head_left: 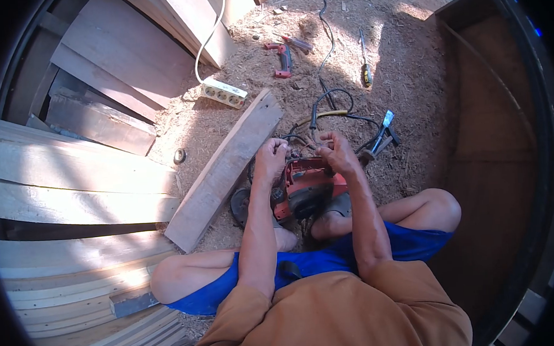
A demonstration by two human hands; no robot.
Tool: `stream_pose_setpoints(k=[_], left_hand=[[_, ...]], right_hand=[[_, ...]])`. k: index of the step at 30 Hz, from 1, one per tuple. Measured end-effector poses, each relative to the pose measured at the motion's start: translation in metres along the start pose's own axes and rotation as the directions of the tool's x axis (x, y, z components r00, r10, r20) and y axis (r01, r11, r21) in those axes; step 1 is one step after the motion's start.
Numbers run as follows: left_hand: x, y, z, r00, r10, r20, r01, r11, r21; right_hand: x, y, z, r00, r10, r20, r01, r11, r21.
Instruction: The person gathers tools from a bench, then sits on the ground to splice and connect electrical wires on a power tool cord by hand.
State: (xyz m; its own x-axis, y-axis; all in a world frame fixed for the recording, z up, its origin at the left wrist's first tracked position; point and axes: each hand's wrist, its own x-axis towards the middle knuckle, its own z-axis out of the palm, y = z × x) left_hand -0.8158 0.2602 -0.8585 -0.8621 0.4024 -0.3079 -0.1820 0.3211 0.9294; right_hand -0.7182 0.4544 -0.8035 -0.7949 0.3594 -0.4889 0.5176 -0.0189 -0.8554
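Note:
A red and black power tool rests on the ground between my feet, its red housing apparently opened at the end away from me. My left hand is at the left of that end, thumb and fingers pinched together; whatever they hold is too small to make out. At the right, my right hand pinches the end of a dark cable close to the housing. Loops of cable and a yellowish length of cord lie just beyond my hands.
A wooden beam lies diagonally at my left, near a power strip. On the sawdust ahead are a red and black handle-shaped part, a screwdriver and a hammer-like tool. Stacked boards line the left; a dark wooden frame stands right.

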Motion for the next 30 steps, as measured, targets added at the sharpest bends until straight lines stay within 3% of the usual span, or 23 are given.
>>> stream_pose_setpoints(k=[3, 6, 9, 13, 16, 21, 27, 30], left_hand=[[0.015, 0.008, -0.001, 0.991, 0.096, 0.095, -0.115, 0.966, 0.232], [0.023, 0.022, 0.005, 0.971, -0.001, 0.241, -0.096, 0.916, 0.391], [0.033, 0.025, 0.007, 0.874, -0.070, 0.481, -0.144, 0.908, 0.394], [0.034, 0.025, 0.004, 0.884, -0.093, 0.459, -0.097, 0.923, 0.373], [0.035, 0.025, -0.003, 0.883, -0.143, 0.447, -0.022, 0.938, 0.345], [0.039, 0.022, -0.011, 0.869, -0.100, 0.484, -0.067, 0.946, 0.317], [0.034, 0.023, -0.011, 0.835, -0.171, 0.524, 0.083, 0.979, 0.187], [0.033, 0.027, -0.017, 0.829, -0.157, 0.537, 0.013, 0.965, 0.263]], right_hand=[[-0.003, -0.007, 0.001, 0.999, -0.037, -0.015, 0.038, 0.999, 0.023], [0.000, -0.010, 0.005, 0.997, -0.070, -0.019, 0.070, 0.998, 0.006], [0.002, -0.009, 0.008, 0.994, -0.110, -0.031, 0.109, 0.994, -0.018], [0.013, 0.006, 0.014, 0.977, -0.214, -0.010, 0.214, 0.973, 0.087], [0.012, 0.007, 0.016, 0.996, -0.085, 0.026, 0.085, 0.996, 0.015], [0.012, 0.008, 0.022, 0.994, -0.104, 0.043, 0.107, 0.991, -0.076], [0.016, 0.019, 0.022, 0.994, -0.056, 0.094, 0.068, 0.990, -0.126], [0.017, 0.019, 0.022, 0.995, -0.052, 0.086, 0.065, 0.987, -0.150]])
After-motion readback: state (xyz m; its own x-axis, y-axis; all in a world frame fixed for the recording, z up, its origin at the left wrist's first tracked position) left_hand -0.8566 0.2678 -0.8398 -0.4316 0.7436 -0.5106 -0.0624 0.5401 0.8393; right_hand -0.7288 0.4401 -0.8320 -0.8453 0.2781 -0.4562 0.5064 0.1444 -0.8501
